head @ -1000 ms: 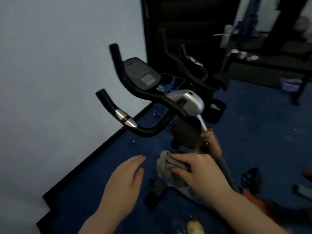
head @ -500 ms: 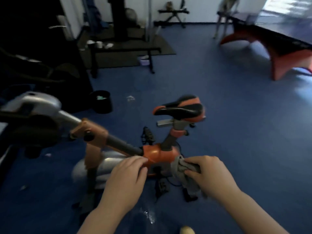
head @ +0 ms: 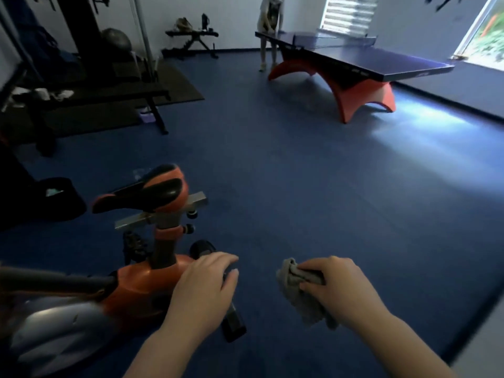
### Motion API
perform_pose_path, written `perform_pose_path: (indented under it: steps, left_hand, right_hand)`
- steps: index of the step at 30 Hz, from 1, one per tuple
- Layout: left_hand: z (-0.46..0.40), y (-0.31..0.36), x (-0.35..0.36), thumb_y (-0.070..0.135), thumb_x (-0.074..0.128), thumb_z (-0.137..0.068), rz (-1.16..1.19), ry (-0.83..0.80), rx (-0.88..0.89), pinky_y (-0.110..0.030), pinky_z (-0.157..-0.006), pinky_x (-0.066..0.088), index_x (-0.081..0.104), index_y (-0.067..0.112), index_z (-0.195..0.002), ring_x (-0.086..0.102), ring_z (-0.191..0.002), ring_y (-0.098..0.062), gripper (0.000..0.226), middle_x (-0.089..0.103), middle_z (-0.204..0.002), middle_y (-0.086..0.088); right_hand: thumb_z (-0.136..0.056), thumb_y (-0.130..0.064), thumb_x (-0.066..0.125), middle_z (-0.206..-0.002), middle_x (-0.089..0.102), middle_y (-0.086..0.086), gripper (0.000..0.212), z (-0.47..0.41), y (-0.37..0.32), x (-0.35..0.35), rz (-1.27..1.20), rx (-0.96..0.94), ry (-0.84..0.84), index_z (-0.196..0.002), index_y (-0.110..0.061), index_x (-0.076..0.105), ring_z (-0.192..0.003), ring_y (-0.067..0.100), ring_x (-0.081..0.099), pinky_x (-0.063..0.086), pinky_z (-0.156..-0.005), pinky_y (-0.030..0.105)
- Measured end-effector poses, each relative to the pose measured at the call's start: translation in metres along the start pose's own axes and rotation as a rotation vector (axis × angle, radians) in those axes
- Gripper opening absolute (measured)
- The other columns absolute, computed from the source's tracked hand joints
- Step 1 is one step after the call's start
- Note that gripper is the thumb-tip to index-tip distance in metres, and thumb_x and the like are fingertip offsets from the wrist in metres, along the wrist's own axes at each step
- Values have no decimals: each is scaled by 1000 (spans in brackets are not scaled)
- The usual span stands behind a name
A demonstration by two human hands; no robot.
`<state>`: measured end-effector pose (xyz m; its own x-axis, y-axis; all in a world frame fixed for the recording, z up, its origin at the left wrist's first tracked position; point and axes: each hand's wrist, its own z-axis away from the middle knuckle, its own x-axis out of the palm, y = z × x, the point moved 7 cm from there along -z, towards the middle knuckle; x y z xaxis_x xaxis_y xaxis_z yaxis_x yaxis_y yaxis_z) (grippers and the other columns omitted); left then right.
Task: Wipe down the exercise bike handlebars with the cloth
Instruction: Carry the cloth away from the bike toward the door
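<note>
The orange and silver exercise bike [head: 139, 285] fills the lower left, its black and orange saddle [head: 144, 190] upright on its post. The handlebars are out of view. My right hand [head: 338, 287] is shut on a crumpled grey cloth [head: 300, 293], held over the blue floor to the right of the bike. My left hand [head: 204, 287] hovers palm down over the rear of the bike frame, fingers together and relaxed, holding nothing.
A blue ping-pong table [head: 354, 61] on red legs stands at the back right, with a person [head: 268, 28] at its far end. Weight benches [head: 109, 96] and a black bin [head: 57, 197] are on the left. Wide blue floor [head: 327, 186] lies ahead.
My view has swung to the right, away from the handlebars and past the saddle. Both hands moved with it; the cloth stays in my right hand, now off the bike.
</note>
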<state>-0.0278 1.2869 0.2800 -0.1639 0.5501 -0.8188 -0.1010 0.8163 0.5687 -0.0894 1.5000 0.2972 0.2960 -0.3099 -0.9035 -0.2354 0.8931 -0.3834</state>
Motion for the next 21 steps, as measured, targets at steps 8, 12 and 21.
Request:
perform_pose_path:
  steps: [8,12,21]
  left_hand:
    - [-66,92,70,38,41,-95,-4,-81,62,-22,-102,33,53,31,-125,44,-121,-2,33,54,-129,17]
    - [-109,96,85,38,41,-95,-24,-99,45,-24,-101,35,53,31,-126,45,-121,-4,34,54,-130,16]
    - [-245,84,115,36,41,-96,-17,-92,1,-27,-99,38,54,29,-126,47,-119,-7,33,55,-129,15]
  right_hand:
    - [-82,-28,64,-78,69,-11,16,-36,89,-53,-8,5,9,-95,-35,70,-71,7,62,49,-61,22]
    - [-82,-30,64,-74,66,-13,15,-71,109,-62,-34,-6,13,-94,-36,70,-69,6,59,48,-60,22]
    - [-80,-30,65,-77,68,-13,16,-201,138,-74,-24,-33,-49,-95,-35,69,-73,6,61,49,-62,23]
